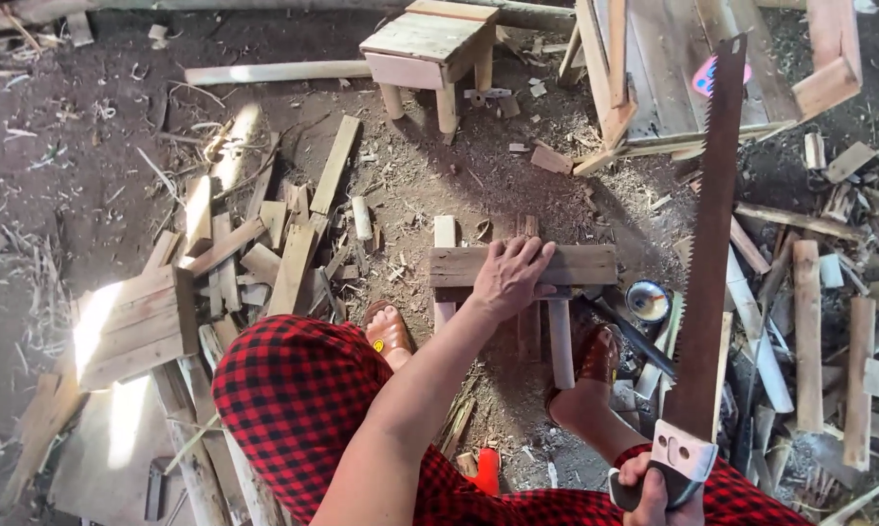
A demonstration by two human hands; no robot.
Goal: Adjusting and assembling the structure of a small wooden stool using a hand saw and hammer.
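We note right hand (pixel 654 497) partly cut off, fingers gripping saw (pixel 709 244) handle; left hand (pixel 509 278) fingers flat, spread on plank (pixel 585 265); scrap wood (pixel 809 331) beyond.

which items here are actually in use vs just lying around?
In use:
- left hand pressing on the wooden plank
- right hand gripping the rusty hand saw
- slats under the plank

Lying about:
- small wooden stool
- pallet frame
- scrap offcuts
- round tin
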